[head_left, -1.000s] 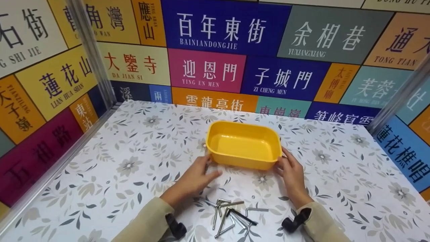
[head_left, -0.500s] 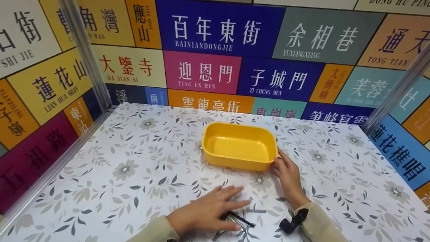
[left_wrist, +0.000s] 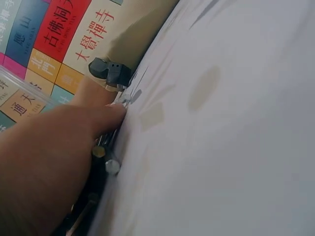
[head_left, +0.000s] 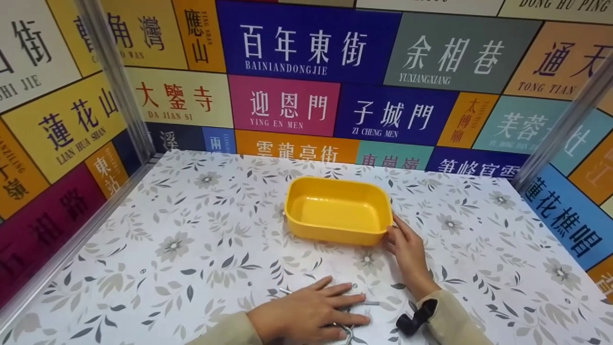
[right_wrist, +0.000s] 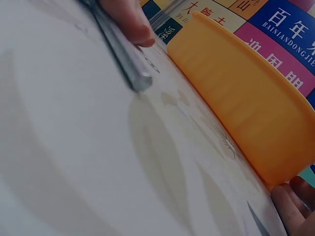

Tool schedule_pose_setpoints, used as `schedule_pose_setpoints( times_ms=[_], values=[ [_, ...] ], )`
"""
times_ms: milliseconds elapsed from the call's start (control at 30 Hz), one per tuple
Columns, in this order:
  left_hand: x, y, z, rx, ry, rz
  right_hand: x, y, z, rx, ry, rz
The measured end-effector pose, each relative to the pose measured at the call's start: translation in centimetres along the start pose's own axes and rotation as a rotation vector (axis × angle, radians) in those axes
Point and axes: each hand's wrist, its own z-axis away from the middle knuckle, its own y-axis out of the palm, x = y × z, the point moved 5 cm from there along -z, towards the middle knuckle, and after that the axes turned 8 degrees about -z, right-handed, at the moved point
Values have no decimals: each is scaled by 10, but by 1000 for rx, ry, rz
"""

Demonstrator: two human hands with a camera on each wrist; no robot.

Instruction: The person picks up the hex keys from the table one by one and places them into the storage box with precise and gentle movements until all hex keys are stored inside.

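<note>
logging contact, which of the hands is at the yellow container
The right hand, at the right end of the yellow container; the left hand spreads over metal rods, apart from it.

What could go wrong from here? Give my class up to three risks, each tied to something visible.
1. The left hand lies spread over the metal rods, hiding most of them from the head view, so one might be missed.
2. One rod's end sticks out past the fingers; it could slide away if the hand sweeps.
3. Only the right hand is at the yellow container, at one end, so a push there might swivel it.
</note>
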Motion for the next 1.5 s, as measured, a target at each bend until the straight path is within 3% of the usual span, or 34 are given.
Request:
schedule_pose_setpoints(
  times_ms=[233, 433, 933, 1033, 1167, 1300, 1500],
  values=[
    [8, 2, -11, -10, -28, -78, -1, -1, -1, -2, 0, 8],
    [18, 0, -22, -20, -67, -88, -1, 0, -3, -18, -2, -15],
    [61, -6, -48, -76, -146, -154, -1, 1, -2, -37, -28, -19],
    [67, -7, -52, -86, -162, -108, -2, 1, -2, -33, -26, -33],
    [74, -8, -56, -104, -194, 33, -3, 1, -2, -39, -21, -41],
    [79, -9, -57, -183, -209, 82, -3, 0, -2, -38, -12, -39],
    [83, -18, -55, -413, -223, 81, -2, 0, -3, -54, -18, -51]
  ],
)
